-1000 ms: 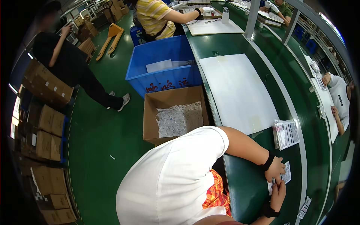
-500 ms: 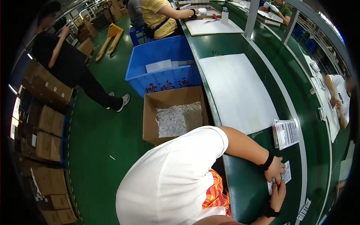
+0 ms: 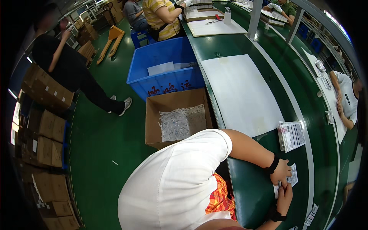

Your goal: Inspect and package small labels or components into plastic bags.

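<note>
Landmark: green tabletop (image 3: 245, 180), a long, smooth, glossy strip curving up the right half of the view.

1. Stacked brown cardboard cartons (image 3: 46, 134), far left of the tabletop, on the green floor; matte, boxy, some with pale labels.
2. Open cardboard box (image 3: 153, 126), on the floor touching the tabletop's left edge; holds a heap of small clear plastic packets (image 3: 180, 122), crinkled and shiny.
3. Blue plastic crate (image 3: 161, 82), just beyond the box, also against the left edge; rigid, rectangular, red characters on its near wall, white sheets inside.
4. Large white sheet (image 3: 241, 92), flat on the middle of the tabletop; matte, rectangular, faintly yellowed at the corners.
5. Small white label card (image 3: 290, 180), lying on the tabletop's near end, under both hands; rectangular, thin, flat, with dark print too fine to make out.
6. Left hand (image 3: 283, 172), black band at the wrist, fingers curled and pressing on the card's upper edge.
7. Right hand (image 3: 284, 197), black wrist band, fingers bent, pinching the card's lower left corner.
8. Stack of printed sheets (image 3: 291, 135), on the tabletop just beyond the hands; white, striped with dark lines and red marks.
9. Small white tags (image 3: 311, 215), at the tabletop's near right edge; narrow strips.
</note>
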Motion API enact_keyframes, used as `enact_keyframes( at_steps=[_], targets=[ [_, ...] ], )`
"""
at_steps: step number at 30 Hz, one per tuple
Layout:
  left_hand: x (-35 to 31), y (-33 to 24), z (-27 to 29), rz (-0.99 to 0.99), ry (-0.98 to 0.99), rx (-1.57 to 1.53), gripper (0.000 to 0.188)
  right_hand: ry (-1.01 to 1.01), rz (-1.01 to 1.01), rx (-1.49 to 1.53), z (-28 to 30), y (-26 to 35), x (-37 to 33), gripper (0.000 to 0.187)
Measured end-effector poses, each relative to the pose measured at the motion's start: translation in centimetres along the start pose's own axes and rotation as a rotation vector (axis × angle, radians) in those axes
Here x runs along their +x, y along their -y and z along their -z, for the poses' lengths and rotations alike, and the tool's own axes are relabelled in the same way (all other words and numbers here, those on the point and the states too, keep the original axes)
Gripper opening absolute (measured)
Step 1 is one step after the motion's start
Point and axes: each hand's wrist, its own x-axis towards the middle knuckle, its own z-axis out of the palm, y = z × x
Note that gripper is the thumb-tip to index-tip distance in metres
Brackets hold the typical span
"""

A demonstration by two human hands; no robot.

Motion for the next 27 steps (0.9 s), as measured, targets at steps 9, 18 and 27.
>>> enact_keyframes(
  at_steps=[9,18,27],
  targets=[
    [0.2,-0.4,0.1,-0.016,-0.009,-0.014,0.054,-0.029,0.005,-0.001,0.2,-1.0,-0.4,0.008],
    [-0.2,-0.2,0.1,-0.007,-0.019,-0.013,0.054,-0.027,0.068,-0.028,0.1,-0.2,-0.1,0.009],
    [-0.1,0.0,-0.2,-0.009,-0.029,-0.013,0.055,-0.030,0.075,-0.010,-0.1,-0.6,-0.1,0.010]
  ],
)
